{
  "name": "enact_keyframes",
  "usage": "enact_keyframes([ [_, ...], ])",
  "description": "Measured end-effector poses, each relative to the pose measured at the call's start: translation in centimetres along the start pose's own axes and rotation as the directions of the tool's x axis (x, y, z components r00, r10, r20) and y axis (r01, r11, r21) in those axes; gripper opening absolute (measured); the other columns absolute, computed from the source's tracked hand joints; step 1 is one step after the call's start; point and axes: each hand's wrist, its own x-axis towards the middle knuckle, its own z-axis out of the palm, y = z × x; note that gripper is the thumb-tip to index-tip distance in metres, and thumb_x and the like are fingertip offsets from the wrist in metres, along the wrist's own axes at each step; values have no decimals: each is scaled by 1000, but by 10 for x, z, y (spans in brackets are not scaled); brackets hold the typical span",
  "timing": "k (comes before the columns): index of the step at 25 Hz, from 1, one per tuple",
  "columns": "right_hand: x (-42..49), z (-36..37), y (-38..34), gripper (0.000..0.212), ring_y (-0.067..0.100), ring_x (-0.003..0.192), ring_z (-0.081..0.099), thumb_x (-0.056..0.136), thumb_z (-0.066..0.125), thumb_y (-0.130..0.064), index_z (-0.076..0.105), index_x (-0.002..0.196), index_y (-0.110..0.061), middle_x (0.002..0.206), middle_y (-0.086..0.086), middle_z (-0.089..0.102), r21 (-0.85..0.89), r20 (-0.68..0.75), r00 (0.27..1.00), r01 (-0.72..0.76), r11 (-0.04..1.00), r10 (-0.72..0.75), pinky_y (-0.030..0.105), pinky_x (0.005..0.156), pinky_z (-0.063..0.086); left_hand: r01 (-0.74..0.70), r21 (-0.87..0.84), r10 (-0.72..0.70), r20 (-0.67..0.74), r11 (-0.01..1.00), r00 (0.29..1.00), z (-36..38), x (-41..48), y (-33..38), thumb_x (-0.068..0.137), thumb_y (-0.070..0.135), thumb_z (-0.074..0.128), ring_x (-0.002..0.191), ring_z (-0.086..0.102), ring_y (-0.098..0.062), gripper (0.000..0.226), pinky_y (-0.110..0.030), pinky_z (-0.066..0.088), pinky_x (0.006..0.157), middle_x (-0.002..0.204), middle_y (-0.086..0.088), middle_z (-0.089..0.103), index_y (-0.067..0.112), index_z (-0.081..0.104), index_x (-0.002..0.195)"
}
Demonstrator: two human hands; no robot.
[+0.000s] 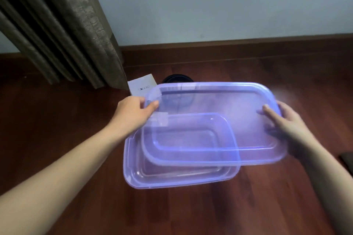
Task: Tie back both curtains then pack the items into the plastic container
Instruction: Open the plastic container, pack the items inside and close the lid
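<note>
A see-through purple lid [219, 105] hangs tilted above the floor, held by both hands. My left hand [131, 114] pinches its left edge and my right hand [286, 126] grips its right edge. Below it the matching purple plastic container [133, 173] sits on the wooden floor, partly covered by the lid. A white booklet [140, 87] and a dark round object [177, 78] lie just behind, mostly hidden by the lid. A brown-grey curtain [63, 25] hangs at the upper left, its hem reaching the floor.
A pale blue wall with a wooden skirting board [229, 44] runs along the back. A dark object [346, 160] pokes in at the right edge. Reddish wooden floor [191, 212] stretches around the container.
</note>
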Motion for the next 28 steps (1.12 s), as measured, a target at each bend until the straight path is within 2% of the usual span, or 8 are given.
enact_keyframes([
  [3,16,-44,1,21,-2,45,52,82,63,-39,61,92,-20,69,-11,65,100,-154,988,15,995,0,13,44,46,-76,-84,74,-27,994,997,14,28,42,98,44,34,81,53,-35,53,-34,29,65,72,-15,58,2,57,75],
  [5,28,-62,14,8,-3,47,56,92,57,-27,61,89,-20,62,-13,65,166,-330,944,65,984,-7,13,47,49,-178,-75,178,-16,981,984,33,44,47,100,38,34,99,56,-36,44,-31,29,71,92,-16,66,7,64,93],
  [7,40,-66,28,7,-7,47,57,95,53,-20,58,100,-20,72,-10,62,182,-481,876,77,980,20,10,49,48,-296,28,290,124,955,949,58,51,31,97,43,35,116,54,-31,51,-29,35,87,121,-17,63,5,58,122],
  [10,50,-53,58,28,-13,57,57,91,55,-19,55,117,-7,94,3,59,109,-612,791,80,991,3,14,64,49,-437,223,323,411,871,853,93,43,-1,78,65,13,135,38,-25,90,-31,26,110,148,-12,40,6,34,143],
  [12,58,-39,81,59,2,91,64,80,58,-33,49,127,1,115,12,59,80,-645,764,57,995,8,27,87,51,-529,357,349,457,770,818,108,40,-15,70,63,-2,133,40,-25,97,-34,28,108,148,-10,40,11,29,145],
  [14,70,-28,101,80,27,121,54,71,53,-44,42,135,3,132,20,53,78,-660,749,-6,997,56,39,105,40,-547,409,376,427,731,822,115,42,-20,71,58,-5,126,47,-27,94,-35,33,104,142,-10,47,13,32,144],
  [21,101,-14,136,62,36,141,22,98,42,-25,17,145,5,152,26,22,-91,-732,660,-337,937,167,34,112,16,-548,440,487,253,711,836,135,50,-32,88,32,30,84,71,-31,51,-40,56,71,98,-15,72,3,66,111],
  [28,100,-13,153,67,31,146,0,97,38,-32,9,147,3,158,18,3,-221,-744,636,-527,820,208,45,116,-1,-533,450,514,177,716,840,146,43,-25,88,25,35,89,71,-29,43,-38,55,72,93,-13,73,4,68,104],
])
